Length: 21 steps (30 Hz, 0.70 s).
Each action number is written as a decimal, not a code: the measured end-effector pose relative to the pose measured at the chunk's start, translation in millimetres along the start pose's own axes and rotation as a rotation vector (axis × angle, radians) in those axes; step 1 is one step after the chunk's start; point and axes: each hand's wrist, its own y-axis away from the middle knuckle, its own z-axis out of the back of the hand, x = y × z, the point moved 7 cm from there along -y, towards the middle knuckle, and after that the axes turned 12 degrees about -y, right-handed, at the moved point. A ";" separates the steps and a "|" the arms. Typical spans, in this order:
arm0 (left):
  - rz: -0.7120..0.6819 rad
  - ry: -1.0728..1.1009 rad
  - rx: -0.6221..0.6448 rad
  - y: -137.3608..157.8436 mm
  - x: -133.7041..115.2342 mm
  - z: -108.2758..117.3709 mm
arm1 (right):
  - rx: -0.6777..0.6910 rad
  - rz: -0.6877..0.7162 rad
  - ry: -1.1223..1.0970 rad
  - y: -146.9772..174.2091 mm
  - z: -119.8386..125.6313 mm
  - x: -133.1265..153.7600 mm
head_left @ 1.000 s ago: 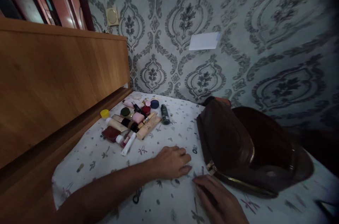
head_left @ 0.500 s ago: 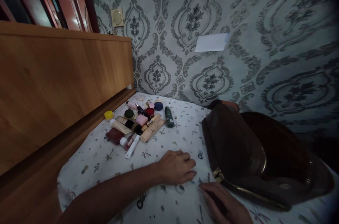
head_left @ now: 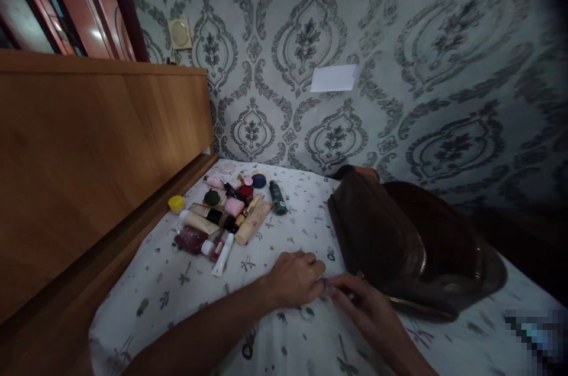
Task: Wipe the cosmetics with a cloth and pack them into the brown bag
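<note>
My left hand (head_left: pixel 297 279) rests low over the patterned white sheet (head_left: pixel 275 334), its fingers curled closed. The fingertips of my right hand (head_left: pixel 361 305) are pinched together and meet those of the left. Something small and pale may sit between them, too small and dim to name. Just beyond my right hand lies a dark brown leather bag (head_left: pixel 377 234) with a gold zipper, its top gaping. Farther off, to the left, is a cluster of cosmetics: a beige tube (head_left: pixel 252 223), a white tube (head_left: pixel 223 254), a dark red bottle (head_left: pixel 191 240) and a green bottle (head_left: pixel 277 197).
A yellow-lidded jar (head_left: pixel 176 204), a pink item (head_left: pixel 234 206) and a dark blue round container (head_left: pixel 258 180) belong to the same cluster. A wooden panel (head_left: pixel 102 145) borders the left side. Patterned wallpaper (head_left: pixel 275 68) covers the wall behind. A pixelated patch (head_left: pixel 536 334) is at lower right.
My right hand has moved up and left to meet my left hand, its fingers now pinched. The view has shifted slightly to the right.
</note>
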 end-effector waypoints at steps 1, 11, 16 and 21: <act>0.023 0.054 -0.012 -0.6 3.0 -1.5 | -0.054 -0.009 -0.031 -8.5 -0.1 2.2; 0.526 0.845 -0.318 -3.2 72.7 -18.6 | -0.328 -0.054 -0.527 -80.2 -48.6 2.4; 0.628 0.942 -0.333 -0.2 78.7 -23.5 | -0.438 -0.009 -0.470 -79.5 -48.9 -16.5; 0.719 0.997 -0.391 5.2 85.2 -27.0 | -0.385 -0.020 -0.419 -75.5 -50.9 -19.1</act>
